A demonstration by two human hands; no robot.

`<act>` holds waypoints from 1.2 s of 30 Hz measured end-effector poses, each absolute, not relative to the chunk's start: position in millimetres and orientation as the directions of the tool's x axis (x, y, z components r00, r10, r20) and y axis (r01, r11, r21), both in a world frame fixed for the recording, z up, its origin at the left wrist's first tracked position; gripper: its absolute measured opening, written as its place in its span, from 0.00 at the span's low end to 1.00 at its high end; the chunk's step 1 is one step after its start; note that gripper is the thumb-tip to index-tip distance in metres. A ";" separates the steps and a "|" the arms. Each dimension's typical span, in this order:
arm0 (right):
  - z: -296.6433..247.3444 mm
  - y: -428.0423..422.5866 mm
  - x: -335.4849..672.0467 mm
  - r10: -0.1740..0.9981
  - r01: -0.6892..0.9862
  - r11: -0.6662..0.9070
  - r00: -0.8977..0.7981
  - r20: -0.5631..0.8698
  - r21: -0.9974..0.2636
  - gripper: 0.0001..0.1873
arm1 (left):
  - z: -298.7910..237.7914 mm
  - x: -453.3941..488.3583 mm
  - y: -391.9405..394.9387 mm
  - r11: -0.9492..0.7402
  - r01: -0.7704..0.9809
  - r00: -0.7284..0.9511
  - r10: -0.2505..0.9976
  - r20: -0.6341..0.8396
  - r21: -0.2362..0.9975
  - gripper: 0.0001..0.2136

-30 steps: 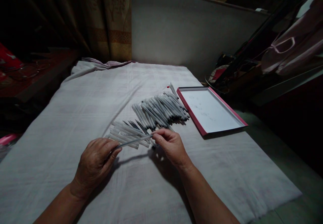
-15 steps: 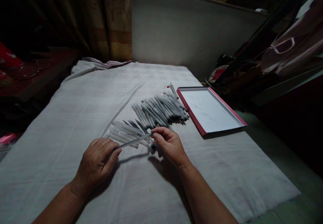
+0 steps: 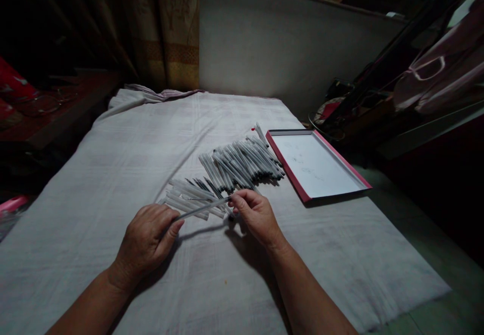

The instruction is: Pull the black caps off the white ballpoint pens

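Between my hands a slim translucent pen (image 3: 204,208) with a dark tip end slants upward to the right. My left hand (image 3: 149,234) is closed around its lower left end. With thumb and fingers, my right hand (image 3: 257,216) pinches the dark end. Just behind the pen lie loose clear pen barrels (image 3: 187,201) and several dark-tipped refills (image 3: 206,184). Farther back is a thick heap of pens (image 3: 244,163), their black ends mostly toward me. Part of the loose group is hidden behind the held pen and my right fingers.
A shallow red-edged box lid (image 3: 319,166) with a white inside lies right of the heap. Everything rests on a pale checked cloth (image 3: 94,194). Behind stand a wall (image 3: 264,43) and a brown curtain (image 3: 177,32). A dark red table (image 3: 64,103) is at left.
My hands hold the same pen in nearly the same pose. The whole view has shifted very slightly; the pens and box lid lie as before.
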State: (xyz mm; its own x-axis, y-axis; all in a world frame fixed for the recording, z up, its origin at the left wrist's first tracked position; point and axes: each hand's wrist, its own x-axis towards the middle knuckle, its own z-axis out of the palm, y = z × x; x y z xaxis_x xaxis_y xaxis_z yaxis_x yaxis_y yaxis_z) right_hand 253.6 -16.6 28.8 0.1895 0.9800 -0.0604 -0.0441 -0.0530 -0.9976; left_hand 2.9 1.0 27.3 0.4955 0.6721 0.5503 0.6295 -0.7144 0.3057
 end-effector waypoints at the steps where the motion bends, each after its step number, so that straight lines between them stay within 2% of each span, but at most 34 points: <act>1: 29.0 -16.5 253.7 0.980 -0.025 -0.048 0.190 -0.052 -0.999 0.17 | 27.0 2.7 1.2 -0.716 0.629 0.499 0.670 0.550 0.303 0.08; 6: 27.8 -17.4 255.8 0.984 -0.041 -0.057 0.168 -0.063 -0.998 0.13 | 26.0 2.7 1.6 -0.738 0.618 0.514 0.641 0.571 0.271 0.07; 10: 26.3 -17.5 255.8 0.986 -0.081 -0.091 0.135 -0.102 -0.992 0.15 | 24.4 3.0 1.3 -0.731 0.620 0.507 0.651 0.565 0.285 0.08; 16: 28.3 -17.0 255.3 0.986 -0.018 -0.046 0.162 -0.048 -0.999 0.14 | 21.8 2.2 1.2 -0.709 0.640 0.508 0.679 0.530 0.296 0.10; 19: 26.8 -17.2 256.4 0.990 -0.050 -0.052 0.129 -0.058 -0.997 0.12 | 21.9 1.6 1.8 -0.717 0.637 0.508 0.667 0.545 0.283 0.09; 24: 21.3 -15.4 254.6 0.988 -0.096 -0.089 0.115 -0.100 -0.991 0.15 | 22.2 1.5 2.3 -0.715 0.641 0.509 0.668 0.543 0.279 0.09; 29: 22.0 -14.6 254.1 0.989 -0.039 -0.091 0.117 -0.095 -0.995 0.18 | 22.2 2.2 2.3 -0.732 0.630 0.530 0.649 0.546 0.259 0.08; 33: 25.1 -15.5 256.8 0.991 -0.114 -0.101 0.080 -0.111 -0.988 0.13 | 23.2 2.4 2.6 -0.740 0.626 0.534 0.636 0.556 0.246 0.07; 36: 25.6 -15.2 257.4 0.987 -0.166 -0.147 0.046 -0.157 -0.975 0.15 | 23.1 2.1 2.9 -0.737 0.630 0.532 0.640 0.555 0.246 0.07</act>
